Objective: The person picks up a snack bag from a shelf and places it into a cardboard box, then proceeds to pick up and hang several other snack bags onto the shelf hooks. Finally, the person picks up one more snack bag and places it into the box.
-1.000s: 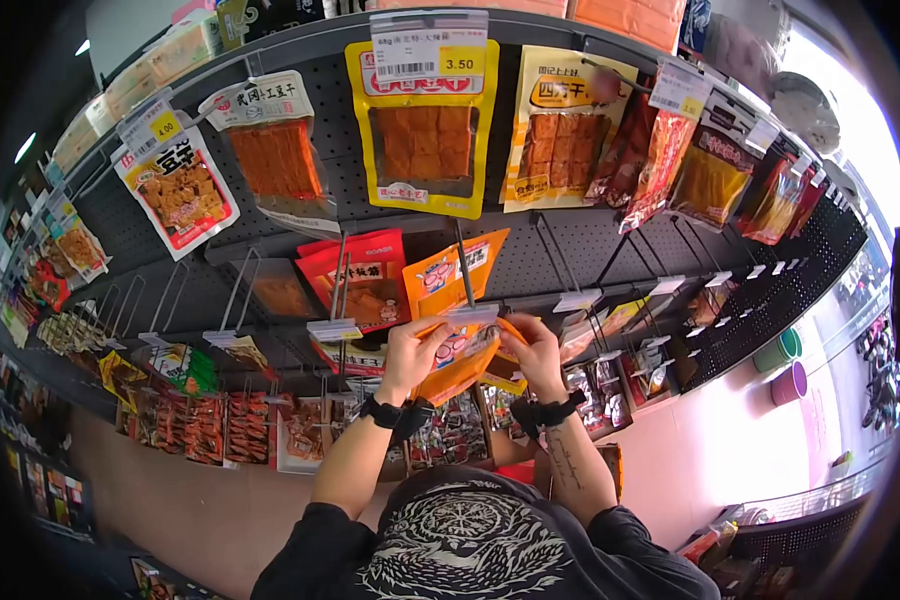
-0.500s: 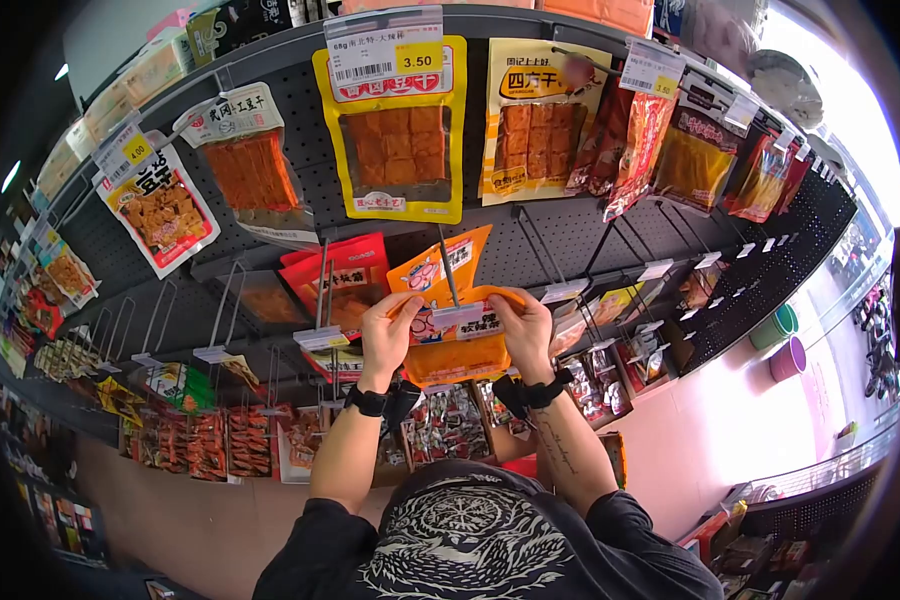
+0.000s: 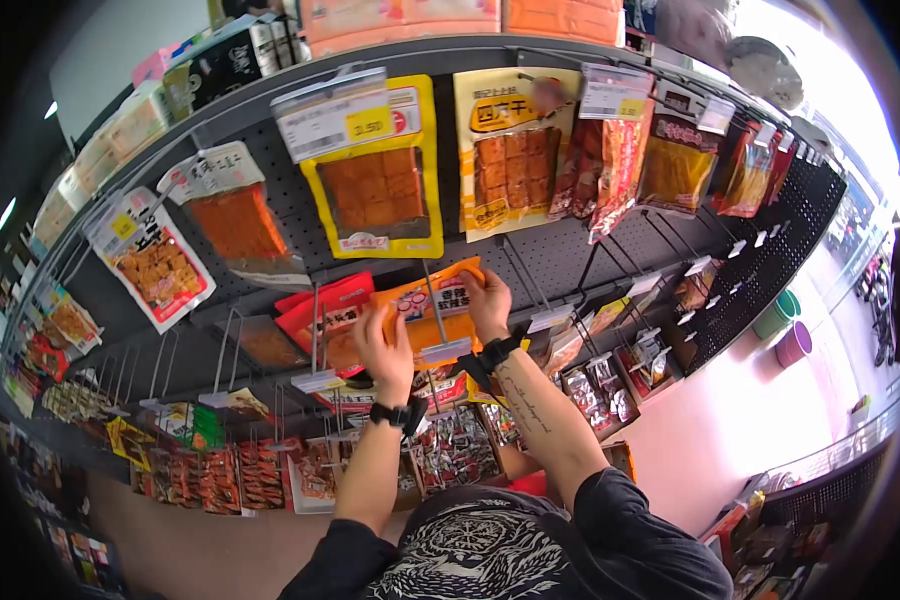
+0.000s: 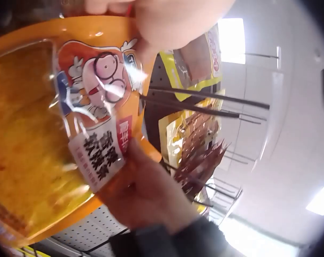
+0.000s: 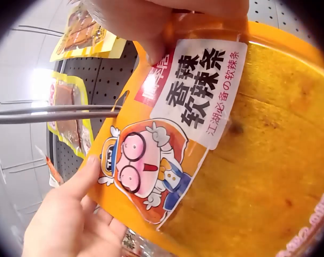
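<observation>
An orange snack packet with a cartoon face and a white label hangs on a metal peg hook, whose rods meet the slot near its top edge. My left hand holds the upper left edge, its thumb over the front in the right wrist view. At the top right corner, my right hand pinches the packet between thumb and fingers; the left wrist view shows the thumb on the front. A clear price-tag holder at the hook's front end overlaps the packet's lower part.
Red packets hang just left of the orange one. Above, a yellow-edged packet and a cream-yellow packet hang on the upper row. Bare hooks jut out to the right. Boxes of small snacks stand below.
The orange packet has gone back along the hook toward the rack, from in front of the tag holder to behind it. Both hands have moved up and inward with it. The head view has shifted.
</observation>
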Tool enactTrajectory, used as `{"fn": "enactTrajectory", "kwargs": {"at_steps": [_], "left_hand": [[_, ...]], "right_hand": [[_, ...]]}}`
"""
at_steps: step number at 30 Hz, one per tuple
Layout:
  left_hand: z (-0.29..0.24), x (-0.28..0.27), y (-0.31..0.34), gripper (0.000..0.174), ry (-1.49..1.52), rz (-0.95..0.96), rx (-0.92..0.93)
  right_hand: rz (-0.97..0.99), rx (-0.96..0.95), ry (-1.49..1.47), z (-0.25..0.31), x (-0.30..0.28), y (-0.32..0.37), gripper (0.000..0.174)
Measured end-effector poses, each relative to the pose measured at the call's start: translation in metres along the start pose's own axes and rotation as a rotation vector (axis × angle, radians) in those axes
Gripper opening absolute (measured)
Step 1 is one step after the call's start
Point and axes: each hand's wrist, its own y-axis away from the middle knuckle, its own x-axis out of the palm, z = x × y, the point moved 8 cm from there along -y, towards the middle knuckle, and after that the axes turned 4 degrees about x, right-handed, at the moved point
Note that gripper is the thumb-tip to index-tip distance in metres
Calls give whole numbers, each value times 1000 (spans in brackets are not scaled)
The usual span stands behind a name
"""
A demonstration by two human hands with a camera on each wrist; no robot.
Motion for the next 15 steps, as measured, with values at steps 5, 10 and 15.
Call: {"fn": "enactTrajectory", "kwargs": {"at_steps": [5, 10, 15], "left_hand": [[29, 59, 72, 39, 280, 616, -234], [67, 112, 100, 65, 525, 821, -346], [29, 68, 156, 36, 637, 1008, -517]], "right_hand": [[0, -30, 98, -4, -9, -3, 29], [146, -30, 251, -35, -107, 93, 38], [62, 569, 531, -167, -327, 254, 23]]}}
